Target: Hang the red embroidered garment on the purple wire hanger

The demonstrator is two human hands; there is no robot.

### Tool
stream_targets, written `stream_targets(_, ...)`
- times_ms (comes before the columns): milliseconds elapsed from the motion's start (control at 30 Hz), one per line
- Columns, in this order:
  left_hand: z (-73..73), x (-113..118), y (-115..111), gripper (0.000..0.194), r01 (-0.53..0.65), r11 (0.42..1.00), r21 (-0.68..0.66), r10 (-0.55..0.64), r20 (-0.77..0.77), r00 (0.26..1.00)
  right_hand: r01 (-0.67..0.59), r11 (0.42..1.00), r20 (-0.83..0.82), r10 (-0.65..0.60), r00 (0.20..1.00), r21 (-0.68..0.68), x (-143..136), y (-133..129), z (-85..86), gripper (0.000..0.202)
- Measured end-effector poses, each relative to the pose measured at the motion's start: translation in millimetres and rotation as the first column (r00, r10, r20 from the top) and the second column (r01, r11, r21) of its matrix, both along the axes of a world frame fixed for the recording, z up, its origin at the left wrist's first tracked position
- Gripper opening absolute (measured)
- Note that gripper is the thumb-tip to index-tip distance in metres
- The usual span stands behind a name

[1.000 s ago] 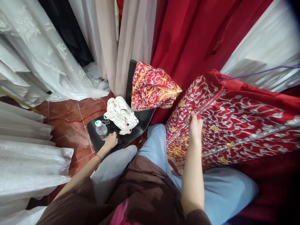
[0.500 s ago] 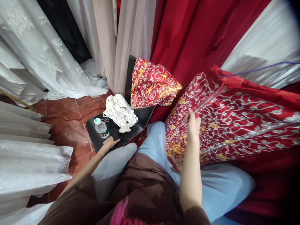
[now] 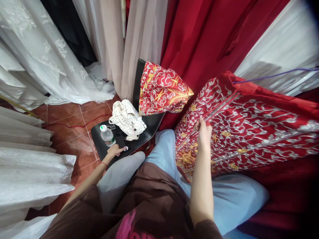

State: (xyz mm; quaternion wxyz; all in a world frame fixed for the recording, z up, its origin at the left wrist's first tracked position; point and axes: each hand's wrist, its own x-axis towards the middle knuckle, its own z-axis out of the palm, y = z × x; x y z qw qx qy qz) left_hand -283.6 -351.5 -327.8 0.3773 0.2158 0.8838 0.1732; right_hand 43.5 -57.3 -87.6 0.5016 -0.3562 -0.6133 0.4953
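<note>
My right hand (image 3: pixel 203 131) is closed in a pinch on the red embroidered fabric (image 3: pixel 251 122), which has silver vines and gold flowers. The pinch sits on a silver-edged seam or band running down from the red top edge. On the black chair seat (image 3: pixel 147 132), my left hand (image 3: pixel 114 151) lies beside a clear water bottle (image 3: pixel 107 136) with a white and green cap. One finger of it stretches toward a small bright round spot (image 3: pixel 125 148) on a dark surface; whether it touches is too small to tell.
A white dotted cloth (image 3: pixel 127 119) lies on the chair, and a red-and-gold embroidered piece (image 3: pixel 163 89) drapes over its backrest. White gowns (image 3: pixel 62 63) hang at left, red cloth (image 3: pixel 196 49) behind. A purple cord (image 3: pixel 274 75) runs to the fabric's top; a red cord (image 3: pixel 72 126) crosses the tiled floor.
A small bright round spot now shows at my left fingertip, and that hand has shifted slightly. My right hand keeps its pinch on the fabric almost in place.
</note>
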Motion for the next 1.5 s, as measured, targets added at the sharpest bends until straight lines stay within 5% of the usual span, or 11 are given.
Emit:
stream_targets(333,-10.0,-8.9,-12.8,0.054,0.044,0.987,0.155,-0.059,0.097,0.993,0.002,1.0,0.034,-0.002,0.999,-0.006,-0.8,-3.2,0.9,0.051)
stream_targets(633,12.2,5.2,-6.2,0.054,0.077,0.995,0.068,-0.079,0.026,0.997,-0.004,1.0,0.023,0.004,1.0,-0.01,-5.9,-2.4,-3.0,0.049)
stream_targets(833,56.3,26.0,0.3,0.054,0.071,0.979,-0.193,-0.083,-0.052,0.995,-0.021,1.0,0.034,0.021,0.999,-0.004,-1.9,-0.8,-4.0,0.05)
stream_targets(933,100.8,39.0,10.7,0.056,0.291,0.957,0.01,-0.291,0.024,0.956,-0.005,1.0,0.0,0.005,1.0,-0.024,-1.0,0.9,-3.7,0.048)
stream_targets(967,117.1,47.5,20.8,0.054,0.364,0.916,0.171,-0.371,0.006,0.929,0.001,1.0,-0.025,-0.002,1.0,-0.028,-1.6,1.5,-3.3,0.047)
stream_targets(1067,160.6,91.1,77.9,0.043,0.506,0.634,0.585,-0.507,-0.18,0.843,0.028,0.998,-0.134,-0.035,0.99,-0.05,-3.6,3.0,0.1,0.043)
stream_targets(1167,190.8,153.7,164.1,0.036,0.311,0.38,0.871,-0.456,-0.116,0.882,0.045,0.995,-0.241,-0.066,0.968,-0.088,0.1,3.5,6.8,0.035)
stream_targets(1200,199.1,175.2,194.3,0.04,0.266,0.335,0.904,-0.424,-0.108,0.899,0.038,0.995,-0.269,-0.062,0.961,-0.095,3.3,3.7,9.4,0.031)
stream_targets(1267,214.2,215.5,249.5,0.04,0.206,0.268,0.941,-0.392,-0.088,0.916,-0.006,0.995,-0.308,-0.025,0.951,-0.099,12.1,4.5,13.6,0.027)
stream_targets(1367,228.0,265.4,306.3,0.032,0.12,0.254,0.96,-0.471,0.014,0.882,-0.031,0.994,-0.324,-0.005,0.946,-0.108,28.6,6.5,15.3,0.022)
stream_targets(1500,217.3,312.6,326.7,0.058,0.089,0.256,0.963,-0.614,0.091,0.784,0.107,0.993,-0.244,-0.114,0.963,-0.043,53.2,4.7,6.2,0.018)
